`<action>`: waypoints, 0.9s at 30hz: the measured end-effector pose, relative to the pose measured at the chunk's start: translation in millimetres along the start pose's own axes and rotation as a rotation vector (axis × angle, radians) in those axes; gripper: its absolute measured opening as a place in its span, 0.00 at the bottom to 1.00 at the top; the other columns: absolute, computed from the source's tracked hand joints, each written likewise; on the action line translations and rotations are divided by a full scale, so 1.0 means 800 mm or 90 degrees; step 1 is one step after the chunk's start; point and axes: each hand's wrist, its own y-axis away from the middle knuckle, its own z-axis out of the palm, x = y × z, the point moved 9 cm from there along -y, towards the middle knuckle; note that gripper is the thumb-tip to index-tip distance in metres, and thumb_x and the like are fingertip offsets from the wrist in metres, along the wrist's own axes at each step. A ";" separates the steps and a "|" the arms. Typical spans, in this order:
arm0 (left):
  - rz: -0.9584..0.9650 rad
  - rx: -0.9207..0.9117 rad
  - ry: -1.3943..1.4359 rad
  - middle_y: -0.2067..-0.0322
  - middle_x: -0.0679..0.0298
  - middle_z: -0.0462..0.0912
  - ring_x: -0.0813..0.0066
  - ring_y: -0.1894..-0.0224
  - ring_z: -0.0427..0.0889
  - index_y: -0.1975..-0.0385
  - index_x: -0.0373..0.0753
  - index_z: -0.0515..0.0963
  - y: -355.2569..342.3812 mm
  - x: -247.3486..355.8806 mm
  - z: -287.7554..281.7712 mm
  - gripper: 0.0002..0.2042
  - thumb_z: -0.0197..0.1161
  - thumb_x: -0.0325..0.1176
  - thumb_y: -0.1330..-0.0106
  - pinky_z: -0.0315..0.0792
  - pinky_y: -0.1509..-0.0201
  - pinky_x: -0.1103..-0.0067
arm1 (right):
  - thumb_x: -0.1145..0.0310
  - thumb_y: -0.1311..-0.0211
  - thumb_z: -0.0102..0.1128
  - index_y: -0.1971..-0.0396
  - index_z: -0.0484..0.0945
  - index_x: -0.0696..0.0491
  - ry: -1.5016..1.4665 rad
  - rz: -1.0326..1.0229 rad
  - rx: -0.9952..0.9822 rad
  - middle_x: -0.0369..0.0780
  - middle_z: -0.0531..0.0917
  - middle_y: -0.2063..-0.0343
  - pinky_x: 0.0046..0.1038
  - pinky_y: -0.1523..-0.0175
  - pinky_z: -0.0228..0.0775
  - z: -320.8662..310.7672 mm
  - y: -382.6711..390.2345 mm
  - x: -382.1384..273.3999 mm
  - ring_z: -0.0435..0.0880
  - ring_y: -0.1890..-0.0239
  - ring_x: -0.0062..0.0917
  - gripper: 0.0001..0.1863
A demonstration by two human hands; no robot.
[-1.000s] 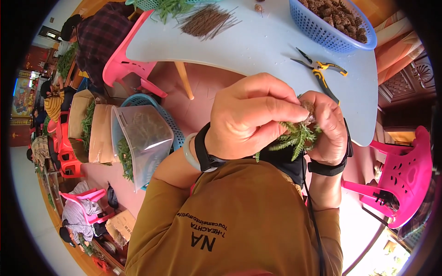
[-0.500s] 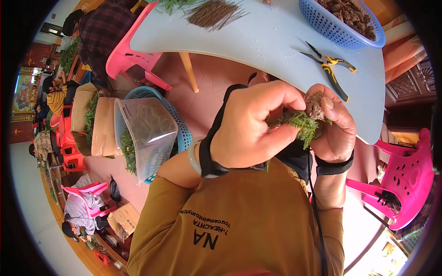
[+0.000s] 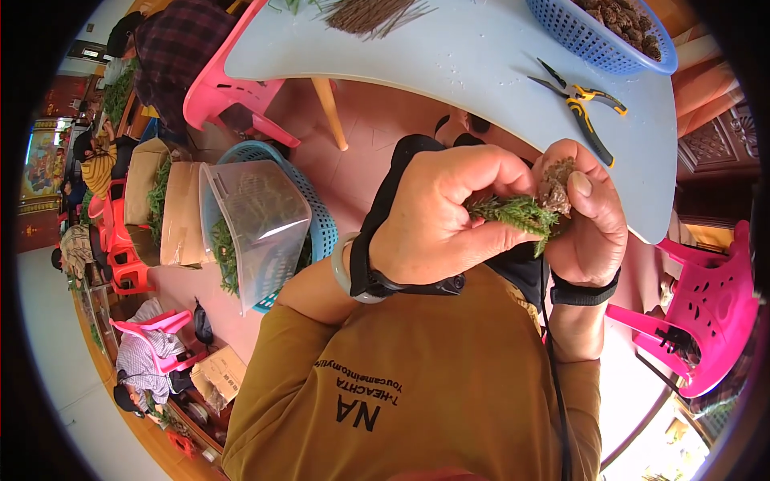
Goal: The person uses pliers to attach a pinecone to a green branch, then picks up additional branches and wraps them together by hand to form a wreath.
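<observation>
In front of my chest, my left hand is closed, thumb and fingers pinching a green artificial fir sprig. A brown pine cone sits at the sprig's right end, against its needles. The fingers and thumb of my right hand grip this cone from the right. My left fingers partly hide the sprig's other end. Beyond my right hand, pliers with yellow and black handles lie spread on the pale blue table.
A blue basket of pine cones and a pile of thin brown sticks are on the table. At left stand a clear bin, a teal basket and a cardboard box. A pink chair is at right; several people sit at left.
The pine cone has tilted and shows more above the sprig, and the sprig now points more to the right. My right thumb has shifted slightly. The view has moved a little.
</observation>
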 end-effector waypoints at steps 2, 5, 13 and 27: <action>0.002 -0.009 -0.007 0.73 0.65 0.78 0.85 0.72 0.76 0.68 0.31 0.73 0.001 0.002 -0.002 0.09 0.67 0.21 0.46 0.68 0.71 0.88 | 0.70 0.47 0.60 0.67 0.75 0.61 0.006 -0.015 0.003 0.38 0.79 0.73 0.20 0.61 0.67 0.000 0.000 0.000 0.75 0.71 0.19 0.11; 0.006 -0.027 -0.023 0.73 0.65 0.78 0.84 0.73 0.75 0.70 0.31 0.74 0.002 0.005 -0.005 0.08 0.66 0.23 0.44 0.66 0.71 0.86 | 0.69 0.47 0.60 0.66 0.75 0.61 0.003 -0.008 -0.011 0.38 0.79 0.72 0.20 0.62 0.66 0.005 0.000 0.004 0.74 0.71 0.19 0.12; 0.126 -0.092 -0.120 0.75 0.63 0.77 0.75 0.74 0.72 0.70 0.31 0.74 0.001 0.022 -0.003 0.08 0.64 0.30 0.41 0.63 0.71 0.80 | 0.68 0.48 0.61 0.63 0.75 0.63 0.061 0.006 -0.049 0.40 0.80 0.68 0.20 0.60 0.68 0.014 0.002 -0.001 0.76 0.69 0.20 0.16; -0.024 -0.031 0.006 0.73 0.63 0.77 0.77 0.72 0.73 0.69 0.32 0.74 0.000 -0.001 -0.015 0.06 0.62 0.28 0.39 0.66 0.67 0.82 | 0.66 0.42 0.62 0.61 0.75 0.62 0.096 0.007 -0.034 0.38 0.80 0.68 0.19 0.60 0.67 0.006 -0.010 0.006 0.75 0.69 0.18 0.16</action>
